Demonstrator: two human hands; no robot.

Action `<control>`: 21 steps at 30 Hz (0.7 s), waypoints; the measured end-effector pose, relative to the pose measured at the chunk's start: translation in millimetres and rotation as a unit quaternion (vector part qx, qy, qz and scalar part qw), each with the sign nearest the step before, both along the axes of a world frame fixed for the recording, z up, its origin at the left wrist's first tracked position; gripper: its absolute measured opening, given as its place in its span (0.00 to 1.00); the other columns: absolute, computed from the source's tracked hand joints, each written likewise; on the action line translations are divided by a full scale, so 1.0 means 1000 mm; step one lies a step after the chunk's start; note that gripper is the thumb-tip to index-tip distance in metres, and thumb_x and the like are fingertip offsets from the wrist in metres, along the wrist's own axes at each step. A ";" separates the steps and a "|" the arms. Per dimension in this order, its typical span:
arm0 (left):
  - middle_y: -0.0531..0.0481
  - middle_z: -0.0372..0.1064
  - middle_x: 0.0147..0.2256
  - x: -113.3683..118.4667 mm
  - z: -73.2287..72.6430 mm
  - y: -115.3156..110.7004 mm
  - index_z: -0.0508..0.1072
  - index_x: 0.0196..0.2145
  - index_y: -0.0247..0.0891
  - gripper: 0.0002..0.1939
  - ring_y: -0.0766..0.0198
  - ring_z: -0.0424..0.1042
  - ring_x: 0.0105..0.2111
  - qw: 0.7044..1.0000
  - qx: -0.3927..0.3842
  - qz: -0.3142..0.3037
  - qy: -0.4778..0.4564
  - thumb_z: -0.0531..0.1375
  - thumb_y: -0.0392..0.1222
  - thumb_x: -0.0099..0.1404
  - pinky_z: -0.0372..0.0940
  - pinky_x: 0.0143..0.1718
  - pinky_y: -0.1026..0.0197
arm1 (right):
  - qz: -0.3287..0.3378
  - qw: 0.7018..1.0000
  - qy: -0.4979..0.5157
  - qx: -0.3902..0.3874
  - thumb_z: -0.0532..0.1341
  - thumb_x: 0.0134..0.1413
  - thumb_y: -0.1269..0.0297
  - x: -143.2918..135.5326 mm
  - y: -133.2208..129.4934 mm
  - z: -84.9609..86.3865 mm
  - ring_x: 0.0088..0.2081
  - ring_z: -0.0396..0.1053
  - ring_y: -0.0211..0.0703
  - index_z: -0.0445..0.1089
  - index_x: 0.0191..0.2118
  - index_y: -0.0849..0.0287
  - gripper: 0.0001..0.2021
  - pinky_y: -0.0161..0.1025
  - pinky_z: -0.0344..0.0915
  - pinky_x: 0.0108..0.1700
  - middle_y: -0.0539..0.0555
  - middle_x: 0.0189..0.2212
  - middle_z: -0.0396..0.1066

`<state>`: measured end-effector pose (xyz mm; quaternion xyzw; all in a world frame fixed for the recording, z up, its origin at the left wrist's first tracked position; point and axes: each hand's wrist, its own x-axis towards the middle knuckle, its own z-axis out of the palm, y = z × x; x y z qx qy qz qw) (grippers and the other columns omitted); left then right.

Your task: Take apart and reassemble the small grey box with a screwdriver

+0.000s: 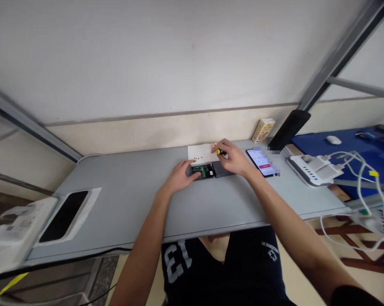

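Observation:
An opened electronic device with a green circuit board lies on the grey desk. My left hand is closed around its left end, thumb in front and fingers behind. Beside the board, on the right, is a dark grey flat part, perhaps the same device's casing; I cannot tell if they are joined. My right hand grips a yellow and black screwdriver above this part. The screwdriver's tip is too small to make out. Behind the device, a white sheet of paper carries several tiny dark pieces that look like screws.
Right of my hand lies a lit phone. A small carton and a black cylinder stand near the wall. A white power strip with plugs and cables sits at the right edge. A dark phone lies far left.

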<state>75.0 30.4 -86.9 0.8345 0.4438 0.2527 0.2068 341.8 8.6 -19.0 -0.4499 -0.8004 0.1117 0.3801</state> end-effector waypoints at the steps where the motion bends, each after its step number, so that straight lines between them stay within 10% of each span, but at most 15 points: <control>1: 0.43 0.67 0.57 -0.002 0.001 -0.001 0.65 0.64 0.45 0.33 0.51 0.67 0.57 1.000 -0.018 -0.006 -0.003 0.65 0.57 0.66 0.62 0.60 0.49 | 0.010 0.997 -0.065 -0.032 0.57 0.64 0.63 0.013 -0.004 0.001 0.45 0.72 0.50 0.74 0.48 0.54 0.11 0.46 0.66 0.50 0.58 0.52 0.71; 8: 0.44 0.62 0.64 -0.015 0.004 -0.001 0.60 0.69 0.51 0.45 0.50 0.69 0.55 0.993 -0.114 -0.010 -0.033 0.72 0.49 0.57 0.66 0.58 0.48 | 0.008 0.930 -0.338 -0.144 0.66 0.57 0.51 0.062 -0.004 -0.012 0.47 0.74 0.59 0.68 0.62 0.52 0.29 0.52 0.65 0.52 0.60 0.59 0.70; 21: 0.44 0.63 0.63 -0.015 0.002 -0.003 0.63 0.67 0.50 0.46 0.51 0.67 0.56 0.990 -0.135 -0.013 -0.043 0.74 0.49 0.54 0.66 0.59 0.49 | 0.031 0.942 -0.258 -0.213 0.62 0.60 0.55 0.073 0.014 -0.002 0.50 0.76 0.56 0.74 0.57 0.49 0.20 0.48 0.68 0.51 0.55 0.53 0.77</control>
